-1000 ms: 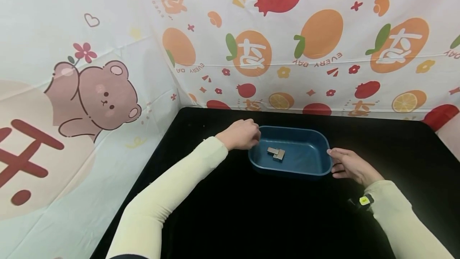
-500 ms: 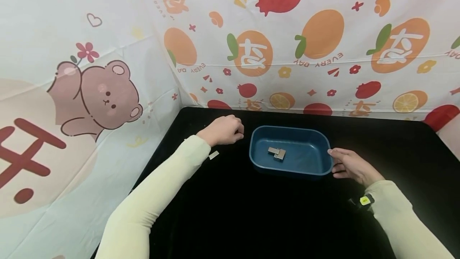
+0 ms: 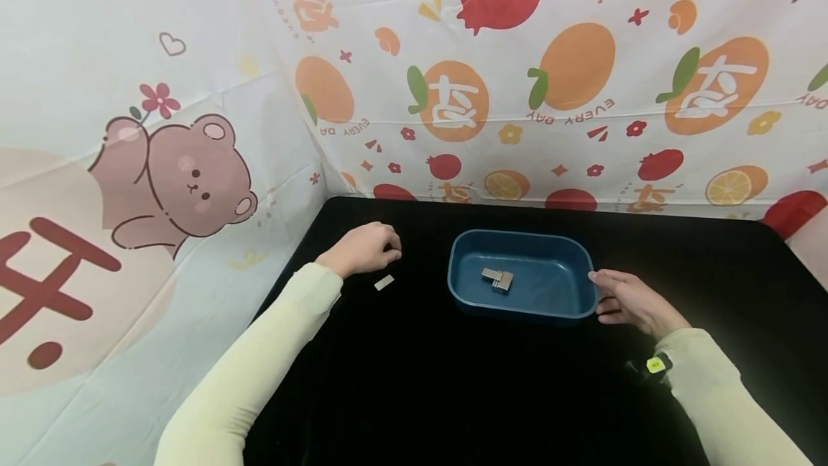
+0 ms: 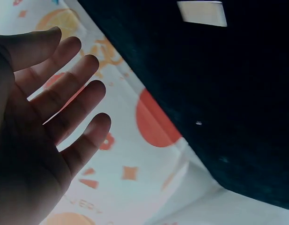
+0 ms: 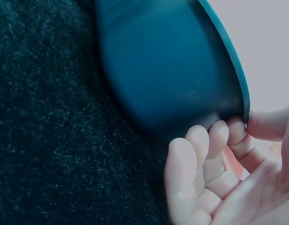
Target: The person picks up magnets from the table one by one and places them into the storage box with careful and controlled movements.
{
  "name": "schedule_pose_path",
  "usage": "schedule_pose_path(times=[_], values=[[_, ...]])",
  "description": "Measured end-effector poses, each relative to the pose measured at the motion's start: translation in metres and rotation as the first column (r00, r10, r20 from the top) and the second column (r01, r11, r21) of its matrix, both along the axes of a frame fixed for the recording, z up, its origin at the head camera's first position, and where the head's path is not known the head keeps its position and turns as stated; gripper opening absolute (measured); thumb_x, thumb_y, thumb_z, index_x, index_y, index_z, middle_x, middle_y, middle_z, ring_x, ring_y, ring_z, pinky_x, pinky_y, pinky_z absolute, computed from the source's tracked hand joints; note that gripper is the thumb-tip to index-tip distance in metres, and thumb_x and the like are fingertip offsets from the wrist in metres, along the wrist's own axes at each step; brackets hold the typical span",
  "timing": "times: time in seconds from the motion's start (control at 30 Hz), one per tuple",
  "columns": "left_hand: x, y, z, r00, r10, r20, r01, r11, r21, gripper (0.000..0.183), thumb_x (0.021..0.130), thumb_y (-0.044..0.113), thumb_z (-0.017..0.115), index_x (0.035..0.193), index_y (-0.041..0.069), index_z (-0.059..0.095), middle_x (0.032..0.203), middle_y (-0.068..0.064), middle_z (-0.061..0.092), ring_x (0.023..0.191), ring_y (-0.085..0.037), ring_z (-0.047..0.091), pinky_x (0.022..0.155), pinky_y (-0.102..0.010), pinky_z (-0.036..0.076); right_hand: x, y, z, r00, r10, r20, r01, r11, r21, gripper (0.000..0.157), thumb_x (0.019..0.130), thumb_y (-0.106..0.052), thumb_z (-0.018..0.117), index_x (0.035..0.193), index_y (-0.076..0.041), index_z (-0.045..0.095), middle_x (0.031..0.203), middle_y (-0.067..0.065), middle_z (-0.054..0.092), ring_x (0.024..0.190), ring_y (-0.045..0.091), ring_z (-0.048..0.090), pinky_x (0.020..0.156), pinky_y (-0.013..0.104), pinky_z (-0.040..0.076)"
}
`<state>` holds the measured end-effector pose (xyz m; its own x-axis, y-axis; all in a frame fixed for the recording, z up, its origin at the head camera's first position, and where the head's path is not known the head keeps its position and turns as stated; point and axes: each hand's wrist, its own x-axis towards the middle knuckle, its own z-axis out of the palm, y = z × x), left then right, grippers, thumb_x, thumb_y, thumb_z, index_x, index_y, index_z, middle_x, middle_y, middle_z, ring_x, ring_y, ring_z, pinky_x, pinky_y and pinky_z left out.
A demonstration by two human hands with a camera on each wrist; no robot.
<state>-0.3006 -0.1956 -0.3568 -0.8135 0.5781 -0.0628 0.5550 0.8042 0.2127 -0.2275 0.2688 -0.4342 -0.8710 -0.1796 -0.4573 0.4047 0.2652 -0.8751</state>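
Observation:
My left hand (image 3: 364, 248) hovers over the left part of the black table. In the left wrist view its fingers (image 4: 71, 101) are loosely extended with nothing between them. Just in front of it on the cloth lies a small flat silvery rectangular piece (image 3: 384, 282), seen as a pale block (image 4: 203, 12) at that view's top. A blue rectangular tray (image 3: 550, 286) with rounded corners stands to the right. Inside it a few small metallic pieces (image 3: 502, 280) lie against each other. My right hand (image 3: 637, 302) pinches the tray's right end, thumb at the rim, fingertips (image 5: 181, 154) against the outer wall.
The black cloth-covered table (image 3: 414, 380) meets a fruit-patterned curtain (image 3: 511, 78) at the back and a bear-print curtain (image 3: 187, 178) on the left. In the left wrist view a tiny light speck (image 4: 198, 123) shows on the cloth.
My left hand has moved left, away from the tray's left end, uncovering the silvery piece on the table. My right hand and the tray have stayed in place.

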Motion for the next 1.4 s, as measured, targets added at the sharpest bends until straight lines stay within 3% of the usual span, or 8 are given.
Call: schedule_pose_path(times=[0.3, 0.53, 0.73, 1.03, 1.17, 1.4], values=[[0.007, -0.026, -0.018, 0.999, 0.020, 0.046, -0.022, 0.999, 0.049, 0.018, 0.090, 0.024, 0.055, 0.097, 0.015, 0.069, 0.103, -0.001, 0.064, 0.096, -0.019, 0.059, 0.083, -0.038, 0.048, 0.000, -0.001, -0.001, 1.000, -0.003, 0.008, 0.003, 1.000, 0.005, 0.036, 0.089, -0.051, 0.049, 0.099, -0.017, 0.052, 0.077, -0.003, 0.058, 0.065, 0.010, 0.059, 0.066, 0.031, 0.055], [0.011, -0.031, -0.028, 0.995, 0.074, 0.071, -0.078, 0.995, 0.061, 0.017, 0.090, 0.025, 0.055, 0.097, 0.018, 0.068, 0.104, 0.000, 0.064, 0.098, -0.018, 0.059, 0.086, -0.039, 0.048, 0.000, 0.000, 0.001, 1.000, -0.006, 0.011, 0.006, 1.000, 0.004, 0.036, 0.089, -0.051, 0.048, 0.100, -0.017, 0.052, 0.077, -0.003, 0.058, 0.066, 0.010, 0.059, 0.067, 0.032, 0.055], [0.016, -0.030, -0.036, 0.995, 0.065, 0.069, -0.069, 0.996, 0.059, 0.017, 0.089, 0.024, 0.056, 0.097, 0.016, 0.069, 0.104, 0.000, 0.064, 0.097, -0.018, 0.059, 0.085, -0.039, 0.048, 0.001, 0.000, 0.001, 1.000, -0.009, 0.015, 0.009, 1.000, 0.004, 0.037, 0.089, -0.051, 0.048, 0.103, -0.017, 0.051, 0.077, -0.003, 0.058, 0.066, 0.010, 0.059, 0.067, 0.032, 0.055], [0.022, -0.032, -0.049, 0.996, 0.088, -0.022, -0.086, 0.994, 0.063, 0.015, 0.087, 0.027, 0.058, 0.089, 0.018, 0.071, 0.106, -0.001, 0.065, 0.104, -0.022, 0.052, 0.086, -0.041, 0.046, 0.001, -0.001, -0.002, 1.000, -0.013, 0.020, 0.012, 1.000, 0.013, 0.047, 0.089, -0.052, 0.048, 0.114, -0.013, 0.048, 0.077, -0.003, 0.058, 0.065, 0.010, 0.059, 0.067, 0.032, 0.055], [0.024, -0.035, -0.054, 0.994, 0.111, -0.020, -0.110, 0.993, 0.032, 0.014, 0.085, 0.031, 0.061, 0.081, 0.021, 0.070, 0.107, -0.002, 0.064, 0.106, -0.024, 0.052, 0.085, -0.041, 0.046, 0.002, -0.001, -0.002, 1.000, -0.014, 0.019, 0.014, 1.000, 0.017, 0.050, 0.089, -0.053, 0.047, 0.117, -0.011, 0.046, 0.078, -0.003, 0.059, 0.066, 0.010, 0.059, 0.067, 0.032, 0.055], [0.026, -0.034, -0.061, 0.980, 0.200, 0.020, -0.200, 0.980, -0.006, 0.011, 0.080, 0.031, 0.067, 0.081, 0.021, 0.069, 0.103, 0.000, 0.063, 0.088, -0.018, 0.057, 0.073, -0.035, 0.048, 0.002, -0.003, -0.002, 1.000, -0.018, 0.018, 0.018, 1.000, 0.006, 0.043, 0.090, -0.050, 0.048, 0.111, -0.013, 0.048, 0.078, -0.003, 0.059, 0.066, 0.010, 0.059, 0.067, 0.032, 0.055]])
